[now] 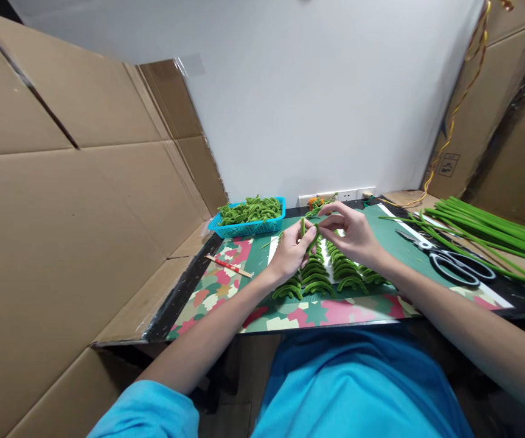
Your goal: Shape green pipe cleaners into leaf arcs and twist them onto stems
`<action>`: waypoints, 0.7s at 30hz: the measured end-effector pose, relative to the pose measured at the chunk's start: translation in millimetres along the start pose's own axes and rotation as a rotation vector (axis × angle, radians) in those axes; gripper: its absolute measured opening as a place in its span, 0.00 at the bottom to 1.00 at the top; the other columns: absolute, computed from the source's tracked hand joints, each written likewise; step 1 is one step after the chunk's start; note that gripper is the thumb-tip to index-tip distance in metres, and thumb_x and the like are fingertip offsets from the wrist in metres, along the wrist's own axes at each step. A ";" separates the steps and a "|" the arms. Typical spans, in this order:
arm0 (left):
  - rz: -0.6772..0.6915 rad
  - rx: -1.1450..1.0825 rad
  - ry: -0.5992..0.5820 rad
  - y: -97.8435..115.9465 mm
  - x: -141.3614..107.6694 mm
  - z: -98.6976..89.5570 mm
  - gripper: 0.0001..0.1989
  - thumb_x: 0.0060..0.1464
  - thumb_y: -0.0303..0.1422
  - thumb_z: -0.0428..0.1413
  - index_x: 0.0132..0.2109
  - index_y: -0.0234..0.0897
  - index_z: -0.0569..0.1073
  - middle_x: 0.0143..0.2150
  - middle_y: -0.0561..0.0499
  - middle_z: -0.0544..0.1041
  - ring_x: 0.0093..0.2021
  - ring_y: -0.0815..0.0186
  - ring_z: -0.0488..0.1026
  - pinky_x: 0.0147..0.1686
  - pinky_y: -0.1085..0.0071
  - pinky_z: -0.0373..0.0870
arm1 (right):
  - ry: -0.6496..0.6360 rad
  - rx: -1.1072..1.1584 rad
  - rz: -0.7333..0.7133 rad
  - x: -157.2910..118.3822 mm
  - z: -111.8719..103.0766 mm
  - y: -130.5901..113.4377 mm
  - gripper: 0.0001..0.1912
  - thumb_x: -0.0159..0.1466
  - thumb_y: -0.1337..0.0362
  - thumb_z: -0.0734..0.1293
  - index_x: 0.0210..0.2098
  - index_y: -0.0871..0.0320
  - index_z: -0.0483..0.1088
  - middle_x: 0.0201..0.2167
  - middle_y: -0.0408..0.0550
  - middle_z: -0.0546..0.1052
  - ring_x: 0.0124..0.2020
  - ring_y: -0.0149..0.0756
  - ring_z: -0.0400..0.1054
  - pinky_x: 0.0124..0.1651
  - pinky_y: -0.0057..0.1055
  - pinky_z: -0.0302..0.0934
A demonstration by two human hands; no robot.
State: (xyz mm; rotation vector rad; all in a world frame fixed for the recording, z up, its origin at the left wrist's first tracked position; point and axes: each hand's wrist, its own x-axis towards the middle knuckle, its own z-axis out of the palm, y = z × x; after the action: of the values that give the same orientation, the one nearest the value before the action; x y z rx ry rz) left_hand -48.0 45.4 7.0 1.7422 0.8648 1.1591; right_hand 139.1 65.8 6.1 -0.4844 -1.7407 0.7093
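Note:
Above the middle of the table, my left hand (pixel 289 250) is closed around a bent, fuzzy green pipe cleaner (pixel 303 227). My right hand (pixel 352 232) meets it from the right, thumb and fingertips pinched at the same piece; the exact contact is partly hidden by the fingers. Beneath both hands lie several rows of curved green pipe-cleaner pieces (pixel 317 286) on white strips, partly covered by my hands.
A blue basket (pixel 249 229) heaped with curled green pieces stands at the back left. A red-wrapped stick (pixel 229 266) lies on the patterned mat (pixel 216 292). At right are scissors (pixel 456 267) and long green stems (pixel 494 228). Cardboard walls (pixel 84 213) flank the table.

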 end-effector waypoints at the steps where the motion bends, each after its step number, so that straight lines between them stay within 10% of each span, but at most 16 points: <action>1: 0.000 0.025 0.004 -0.1 -0.1 -0.2 0.19 0.68 0.52 0.56 0.42 0.41 0.65 0.25 0.59 0.71 0.14 0.75 0.61 0.13 0.77 0.56 | -0.003 0.001 0.000 -0.1 -0.1 -0.1 0.12 0.67 0.60 0.72 0.48 0.55 0.69 0.32 0.45 0.80 0.35 0.38 0.79 0.38 0.33 0.71; 21: 0.063 0.359 0.011 6.0 -1.5 -5.5 0.15 0.71 0.46 0.51 0.41 0.40 0.67 0.26 0.58 0.68 0.25 0.69 0.63 0.30 0.73 0.61 | -0.039 -0.009 -0.023 -0.2 -3.7 8.4 0.10 0.70 0.58 0.70 0.47 0.56 0.77 0.36 0.48 0.82 0.37 0.39 0.79 0.41 0.35 0.73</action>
State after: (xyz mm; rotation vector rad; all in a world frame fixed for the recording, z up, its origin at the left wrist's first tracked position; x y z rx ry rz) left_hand -53.1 43.2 13.1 2.0649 1.0834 1.1044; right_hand 142.4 72.6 1.0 -0.4588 -1.7840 0.6986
